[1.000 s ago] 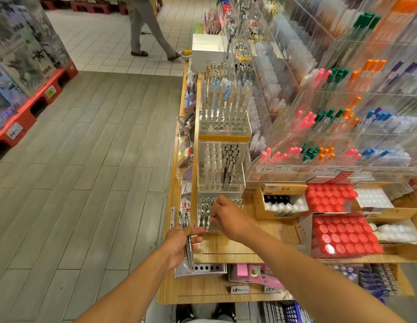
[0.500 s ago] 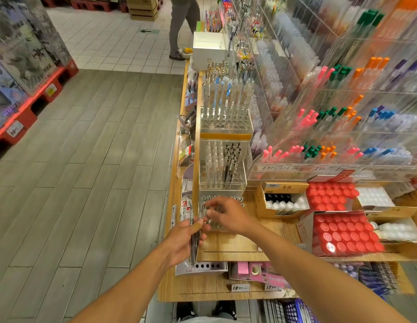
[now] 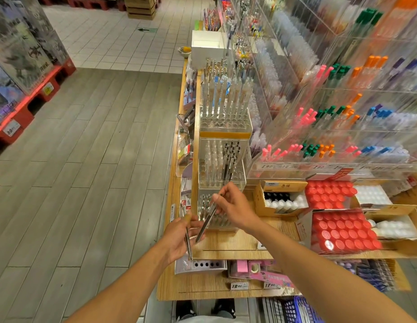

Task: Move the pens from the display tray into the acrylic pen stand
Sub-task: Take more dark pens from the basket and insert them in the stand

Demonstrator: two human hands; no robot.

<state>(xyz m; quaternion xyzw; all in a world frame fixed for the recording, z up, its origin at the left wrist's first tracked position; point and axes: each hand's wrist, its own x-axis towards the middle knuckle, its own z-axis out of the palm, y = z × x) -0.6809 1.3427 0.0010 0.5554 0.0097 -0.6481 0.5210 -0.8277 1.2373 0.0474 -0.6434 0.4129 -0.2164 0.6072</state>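
At the near end of the wooden surface (image 3: 237, 243), your right hand (image 3: 235, 207) pinched a single pen (image 3: 206, 223) between thumb and fingers, its upper end at the fingertips and its lower end slanting down toward your left hand (image 3: 177, 238). Your left hand was clenched around a small bundle of pens (image 3: 187, 241), held roughly upright, their tips reaching down to a white display tray (image 3: 203, 265) with a row of dark round holes, which lay on the lower shelf edge just below the hand. Directly behind both hands stood the acrylic pen stand (image 3: 220, 206), a clear block of many sockets, its lowest tier holding a few metal-tipped pens. The middle tier (image 3: 222, 164) held clear and black pens standing upright; the top tier (image 3: 226, 113) held tall pale and blue-capped ones. To your right, an open cardboard box (image 3: 281, 198) contained small black and white bottles, and two red trays (image 3: 342, 231) of round caps sat beside boxes of white bottles. Clear wall bins (image 3: 331, 117) above held pink, green, orange and blue-capped pens.
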